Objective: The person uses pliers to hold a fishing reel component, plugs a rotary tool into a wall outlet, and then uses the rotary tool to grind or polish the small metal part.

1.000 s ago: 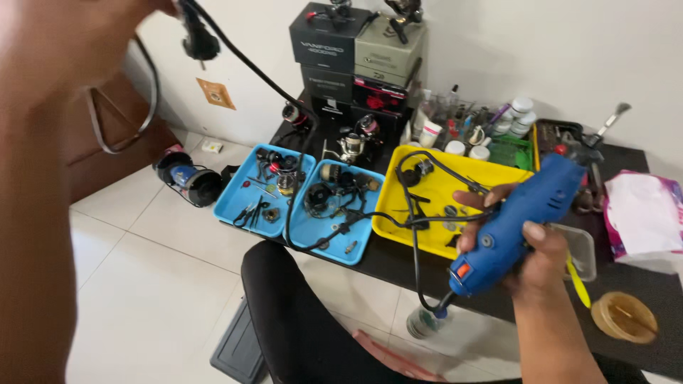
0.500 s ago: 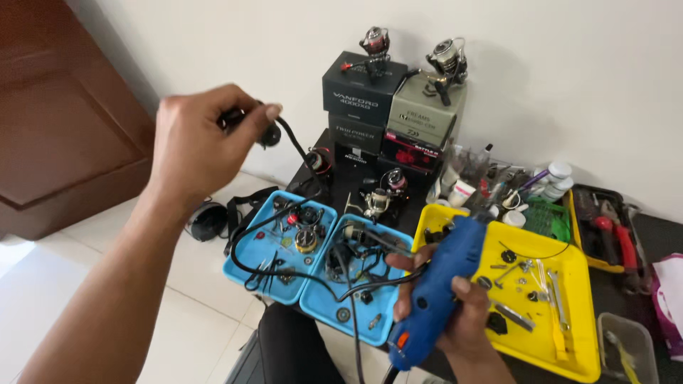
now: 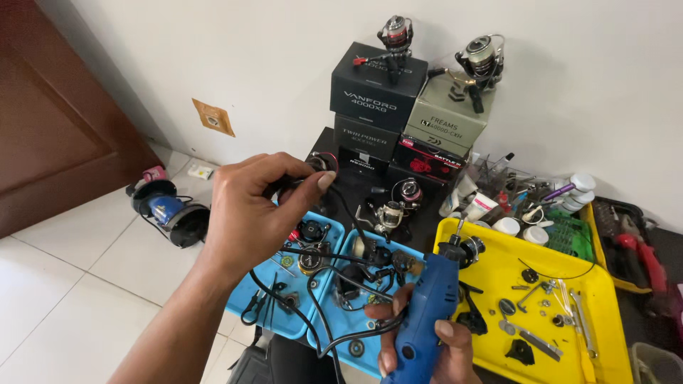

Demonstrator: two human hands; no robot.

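Observation:
My right hand [image 3: 420, 341] grips a blue electric rotary tool [image 3: 425, 306], its metal tip pointing up and away over the edge of the yellow tray [image 3: 605, 334]. The tool's black power cord [image 3: 334, 284] loops down from my left hand [image 3: 256, 213], which is closed around the cord's plug end above the two blue trays [image 3: 260, 323]. Those blue trays hold small dark reel parts.
Stacked dark and grey boxes [image 3: 409, 107] with fishing reels [image 3: 480, 60] on top stand against the white wall. Bottles, tubes and pliers [image 3: 633, 249] lie at the right. A blue and black spool device [image 3: 167, 210] sits on the tiled floor left, near a brown door.
My left hand has come down and toward the trays with the cord. The right hand and blue tool have shifted lower in view; the view turned left and nearer.

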